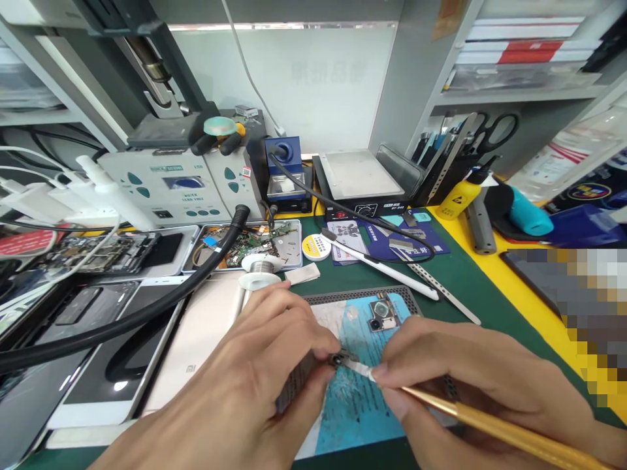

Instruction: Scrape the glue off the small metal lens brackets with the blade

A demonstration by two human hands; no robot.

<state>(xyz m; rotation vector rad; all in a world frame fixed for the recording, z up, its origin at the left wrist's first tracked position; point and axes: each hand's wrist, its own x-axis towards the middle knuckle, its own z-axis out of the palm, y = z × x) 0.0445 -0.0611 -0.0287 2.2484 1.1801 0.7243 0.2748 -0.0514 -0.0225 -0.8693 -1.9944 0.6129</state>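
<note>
Between its thumb and forefinger, my left hand (269,346) pinches a small camera module (337,360) with a dark round lens. My right hand (465,369) grips a gold-handled knife (509,427) close to its flat silvery blade. The blade's tip meets the edge of the module, though the exact contact is too small to make out. Both hands are over a worn blue and white sheet (353,424) on a dark perforated mat (337,296). A larger camera module (384,314) lies on the sheet, beyond my right hand.
Left of my hands lie phones (142,339), crossed by a thick black hose (196,282). Behind them are a solder spool (261,269), a tray of circuit boards (289,243) and a rework station (186,186). A white soldering iron (392,274) and metal tweezers (448,294) lie at back right.
</note>
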